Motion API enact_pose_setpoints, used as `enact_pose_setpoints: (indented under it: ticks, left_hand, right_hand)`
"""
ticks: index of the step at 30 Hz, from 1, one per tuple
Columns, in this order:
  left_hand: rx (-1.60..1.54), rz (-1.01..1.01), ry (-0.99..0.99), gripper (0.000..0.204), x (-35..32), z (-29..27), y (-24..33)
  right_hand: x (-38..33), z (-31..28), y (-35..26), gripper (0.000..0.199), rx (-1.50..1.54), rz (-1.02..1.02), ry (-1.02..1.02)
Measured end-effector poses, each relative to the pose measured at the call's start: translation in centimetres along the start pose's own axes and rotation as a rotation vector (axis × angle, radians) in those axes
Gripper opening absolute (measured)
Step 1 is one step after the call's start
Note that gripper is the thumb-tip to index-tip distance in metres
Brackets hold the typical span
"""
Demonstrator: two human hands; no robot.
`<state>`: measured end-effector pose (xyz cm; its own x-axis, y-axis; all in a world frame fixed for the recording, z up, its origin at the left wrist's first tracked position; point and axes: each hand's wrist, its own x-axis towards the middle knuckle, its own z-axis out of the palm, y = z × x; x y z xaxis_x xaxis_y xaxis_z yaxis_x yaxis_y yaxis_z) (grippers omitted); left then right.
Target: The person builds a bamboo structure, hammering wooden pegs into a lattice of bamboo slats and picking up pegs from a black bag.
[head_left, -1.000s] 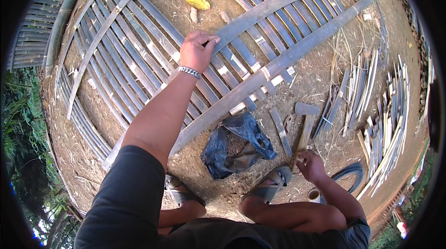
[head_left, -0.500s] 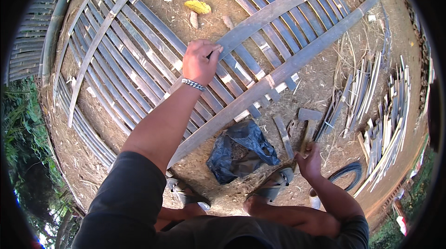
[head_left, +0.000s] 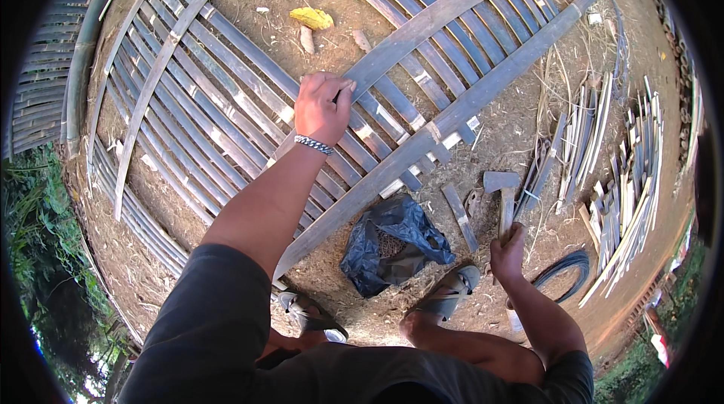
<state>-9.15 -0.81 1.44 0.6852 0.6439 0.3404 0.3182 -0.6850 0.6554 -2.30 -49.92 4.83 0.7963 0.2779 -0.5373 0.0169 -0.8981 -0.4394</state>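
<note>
head view: the hammer (head_left: 506, 202), gripped, extends beyond the right fingers (head_left: 516, 236).

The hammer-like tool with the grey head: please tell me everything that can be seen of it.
The grey-headed, hammer-like tool has a blocky, metal-looking head set crosswise on a straight, brown handle that looks wooden. The bare right hand grips the handle's lower part. The head points away from the person, right of a flat, grey bamboo strip. Whether it touches the brown dirt ground cannot be told.
</note>
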Motion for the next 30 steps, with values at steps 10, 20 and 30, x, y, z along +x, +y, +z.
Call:
enact_pose_setpoints:
  ticks: [10,20,30]
  left_hand:
    - [0.019,-0.004,-0.025,0.004,-0.2,-0.1,-0.4]
    - [0.034,-0.012,-0.019,0.003,0.1,-0.5,0.1]
    - [-0.004,-0.009,-0.03,0.004,0.0,-0.6,-0.2]
  right_hand:
    - [-2.5,-1.1,-14.4,0.032,0.655,-0.182,-0.342]
    - [4.6,5.8,-27.4,0.051,0.009,-0.613,-0.144]
    - [5.7,7.6,-27.4,0.052,0.039,-0.741,-0.031]
